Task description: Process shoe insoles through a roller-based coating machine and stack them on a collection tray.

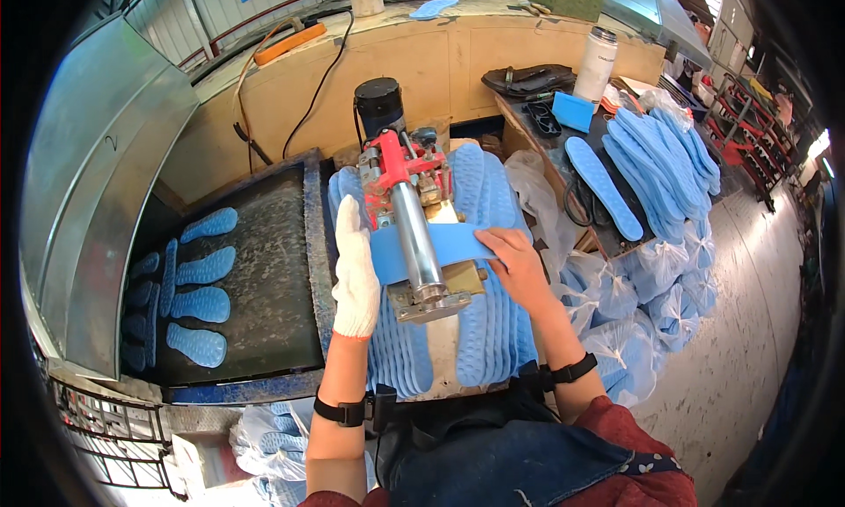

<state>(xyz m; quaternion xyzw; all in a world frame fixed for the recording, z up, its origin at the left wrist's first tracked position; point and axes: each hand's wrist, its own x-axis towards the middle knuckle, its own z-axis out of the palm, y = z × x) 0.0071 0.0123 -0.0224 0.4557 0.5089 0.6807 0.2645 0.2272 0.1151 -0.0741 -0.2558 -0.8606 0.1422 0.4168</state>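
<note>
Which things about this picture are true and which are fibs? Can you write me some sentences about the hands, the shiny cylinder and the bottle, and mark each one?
1. The left hand wears a white glove. True.
2. The right hand wears a glove too. False: the right hand is bare.
3. The right hand has its grip on one end of a blue piece. True.
4. The white bottle lies on its side. False: the bottle stands upright.
5. The silver cylinder crosses over the blue piece. True.
</note>
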